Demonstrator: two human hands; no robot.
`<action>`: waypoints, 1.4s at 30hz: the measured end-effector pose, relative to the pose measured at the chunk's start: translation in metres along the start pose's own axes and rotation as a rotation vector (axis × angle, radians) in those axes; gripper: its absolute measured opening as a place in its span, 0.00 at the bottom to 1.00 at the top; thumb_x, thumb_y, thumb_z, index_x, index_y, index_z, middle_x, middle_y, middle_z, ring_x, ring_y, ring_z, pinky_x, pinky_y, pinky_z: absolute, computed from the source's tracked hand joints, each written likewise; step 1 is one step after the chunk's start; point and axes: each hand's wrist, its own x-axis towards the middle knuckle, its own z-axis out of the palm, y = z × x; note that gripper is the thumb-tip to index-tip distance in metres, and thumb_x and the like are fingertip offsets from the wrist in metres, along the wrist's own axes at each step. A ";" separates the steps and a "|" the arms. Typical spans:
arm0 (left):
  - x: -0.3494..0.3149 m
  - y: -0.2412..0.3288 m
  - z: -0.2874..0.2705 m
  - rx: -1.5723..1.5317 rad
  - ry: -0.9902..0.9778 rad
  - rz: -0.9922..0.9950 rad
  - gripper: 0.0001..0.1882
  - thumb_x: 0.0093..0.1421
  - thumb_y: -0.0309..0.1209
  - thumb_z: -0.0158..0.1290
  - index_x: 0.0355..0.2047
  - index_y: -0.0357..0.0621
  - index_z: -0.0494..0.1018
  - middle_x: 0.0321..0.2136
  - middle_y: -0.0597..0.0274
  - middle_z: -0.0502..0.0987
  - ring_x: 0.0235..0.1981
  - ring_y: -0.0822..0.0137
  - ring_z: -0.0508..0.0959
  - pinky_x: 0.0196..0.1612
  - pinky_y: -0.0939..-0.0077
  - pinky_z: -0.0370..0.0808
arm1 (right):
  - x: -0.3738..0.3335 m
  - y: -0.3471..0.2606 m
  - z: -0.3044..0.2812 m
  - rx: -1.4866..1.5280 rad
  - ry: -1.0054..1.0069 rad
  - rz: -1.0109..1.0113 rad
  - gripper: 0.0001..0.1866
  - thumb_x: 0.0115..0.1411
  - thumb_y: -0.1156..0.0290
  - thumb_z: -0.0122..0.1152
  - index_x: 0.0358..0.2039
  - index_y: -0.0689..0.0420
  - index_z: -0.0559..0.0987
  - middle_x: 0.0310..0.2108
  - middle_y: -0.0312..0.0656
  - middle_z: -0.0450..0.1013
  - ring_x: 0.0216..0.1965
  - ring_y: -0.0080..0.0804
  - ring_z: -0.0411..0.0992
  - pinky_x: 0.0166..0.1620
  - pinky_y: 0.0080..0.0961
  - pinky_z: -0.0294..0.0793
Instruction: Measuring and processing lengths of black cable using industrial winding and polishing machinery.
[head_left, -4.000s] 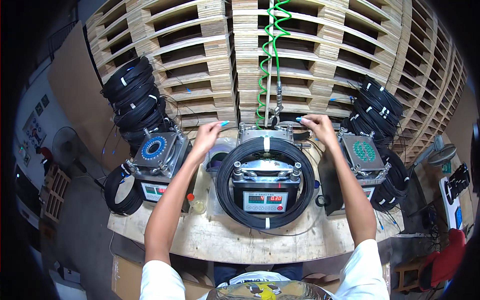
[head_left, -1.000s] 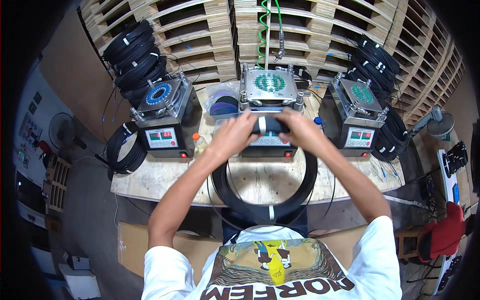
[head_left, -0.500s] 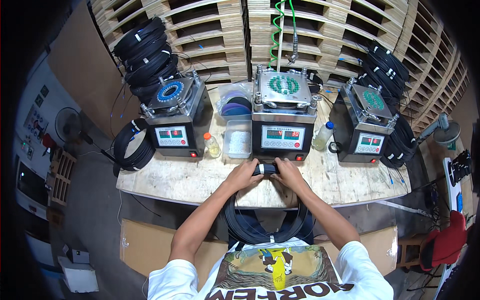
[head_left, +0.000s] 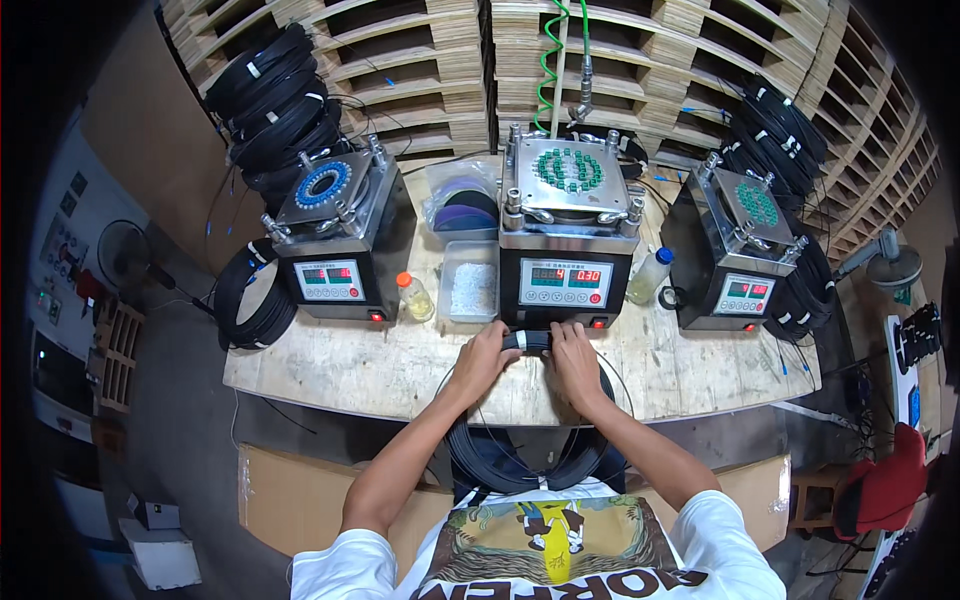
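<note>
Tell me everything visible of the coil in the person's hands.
The coil is a ring of many thin black turns, plastic-looking. One white band wraps its far side, a second band its near side; some turns stray outward. The far side is over the bench before the middle machine: the left hand holds it, the right hand covers part of it. The near side passes the bench edge, close to the shirt.
</note>
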 end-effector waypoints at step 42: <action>0.231 0.066 -0.149 -0.784 -0.004 -0.242 0.23 0.63 0.34 0.61 0.57 0.48 0.69 0.30 0.68 0.77 0.28 0.77 0.71 0.32 0.81 0.67 | 0.269 0.141 -0.147 1.312 0.063 0.452 0.13 0.59 0.67 0.66 0.19 0.52 0.76 0.12 0.27 0.65 0.11 0.16 0.57 0.14 0.18 0.49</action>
